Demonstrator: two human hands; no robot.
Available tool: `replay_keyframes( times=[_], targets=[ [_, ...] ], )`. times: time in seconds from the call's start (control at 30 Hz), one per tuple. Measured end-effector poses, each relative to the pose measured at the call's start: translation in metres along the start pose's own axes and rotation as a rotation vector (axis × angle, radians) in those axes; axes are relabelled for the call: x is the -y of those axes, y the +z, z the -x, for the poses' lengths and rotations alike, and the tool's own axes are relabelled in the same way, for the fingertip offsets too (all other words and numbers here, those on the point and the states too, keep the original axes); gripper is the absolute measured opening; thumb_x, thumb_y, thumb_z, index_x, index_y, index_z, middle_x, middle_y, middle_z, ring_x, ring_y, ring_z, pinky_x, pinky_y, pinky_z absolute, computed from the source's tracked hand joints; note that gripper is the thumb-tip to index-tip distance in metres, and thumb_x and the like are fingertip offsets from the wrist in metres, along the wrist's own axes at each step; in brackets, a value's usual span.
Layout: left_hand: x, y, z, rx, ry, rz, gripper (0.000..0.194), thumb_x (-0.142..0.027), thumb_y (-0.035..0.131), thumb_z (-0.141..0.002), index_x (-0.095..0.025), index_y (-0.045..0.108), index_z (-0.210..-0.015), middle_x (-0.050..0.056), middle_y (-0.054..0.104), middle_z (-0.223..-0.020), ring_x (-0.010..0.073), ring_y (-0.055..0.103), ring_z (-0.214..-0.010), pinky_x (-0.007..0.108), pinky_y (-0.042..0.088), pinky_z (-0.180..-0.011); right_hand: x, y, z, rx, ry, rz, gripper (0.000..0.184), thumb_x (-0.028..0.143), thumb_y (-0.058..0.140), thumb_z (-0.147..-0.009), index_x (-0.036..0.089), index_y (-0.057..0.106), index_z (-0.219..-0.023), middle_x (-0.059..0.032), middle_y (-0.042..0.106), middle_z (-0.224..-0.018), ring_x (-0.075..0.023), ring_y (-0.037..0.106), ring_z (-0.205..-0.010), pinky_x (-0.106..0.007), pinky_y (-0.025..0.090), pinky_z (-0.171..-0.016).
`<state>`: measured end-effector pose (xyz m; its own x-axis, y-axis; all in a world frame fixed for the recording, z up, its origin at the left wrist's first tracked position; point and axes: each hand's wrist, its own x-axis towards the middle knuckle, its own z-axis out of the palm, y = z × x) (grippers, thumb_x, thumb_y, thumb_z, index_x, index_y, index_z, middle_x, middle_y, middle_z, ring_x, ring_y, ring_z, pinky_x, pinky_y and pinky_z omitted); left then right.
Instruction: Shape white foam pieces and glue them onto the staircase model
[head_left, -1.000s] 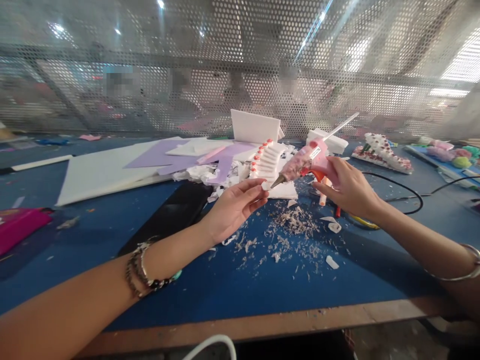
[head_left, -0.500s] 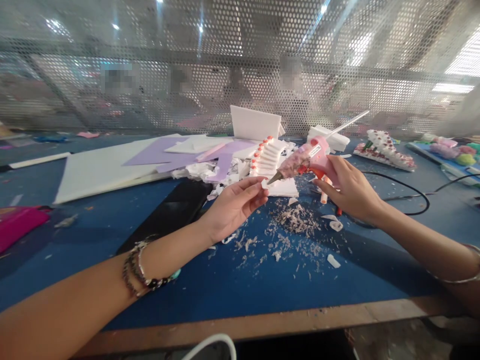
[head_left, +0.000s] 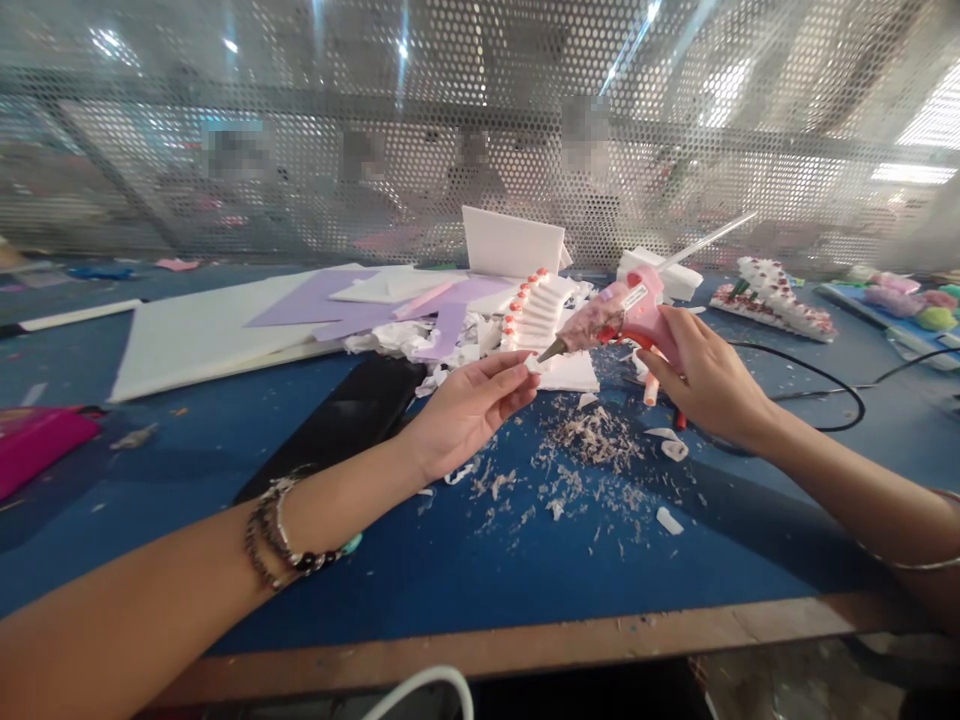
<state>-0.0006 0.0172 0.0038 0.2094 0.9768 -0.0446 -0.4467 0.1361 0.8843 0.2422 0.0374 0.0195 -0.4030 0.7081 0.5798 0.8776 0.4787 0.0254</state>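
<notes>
White piece (head_left: 532, 365) pinched by left hand (head_left: 465, 415); glue gun (head_left: 600, 314), gripped in right hand (head_left: 709, 378), slanted down-left to it, beyond table's (head_left: 480, 662) near edge.

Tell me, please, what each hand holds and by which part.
Right hand: a glue gun, by its handle. Left hand: a small white piece, by its edge.

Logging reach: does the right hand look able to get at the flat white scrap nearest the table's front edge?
Probably, though the right hand holds the pink glue gun; the flat white scrap lies uncovered nearby on the blue tabletop.
</notes>
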Motion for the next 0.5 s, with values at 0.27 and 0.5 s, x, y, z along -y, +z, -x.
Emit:
replay_keyframes(
  times=[0.27, 0.5],
  targets=[
    [0.0012, -0.0027, -0.0019, 0.003, 0.019, -0.028, 0.009, -0.01, 0.055, -0.079, -0.014, 0.063, -0.079, -0.002, 0.062, -0.065, 0.0049, 0.058, -0.06, 0.014, 0.05, -0.062, 0.0003, -0.0003, 0.0003, -0.01, 0.024, -0.038, 0.036, 0.041, 0.04, -0.083, 0.015, 0.039, -0.107, -0.0122, 0.053, -0.093, -0.0226, 0.053, -0.077, -0.033, 0.041, -0.062],
    [0.0038, -0.009, -0.0055, 0.006, 0.072, -0.063, 0.011, -0.016, 0.066, -0.071, -0.016, 0.064, -0.082, -0.002, 0.061, -0.069, 0.0066, 0.058, -0.067, 0.015, 0.05, -0.064, -0.0002, -0.001, -0.0034, 0.009, 0.13, -0.065, 0.033, 0.046, 0.041, -0.081, 0.017, 0.041, -0.096, -0.0062, 0.052, -0.081, -0.0167, 0.048, -0.066, -0.028, 0.034, -0.056]
  ],
)
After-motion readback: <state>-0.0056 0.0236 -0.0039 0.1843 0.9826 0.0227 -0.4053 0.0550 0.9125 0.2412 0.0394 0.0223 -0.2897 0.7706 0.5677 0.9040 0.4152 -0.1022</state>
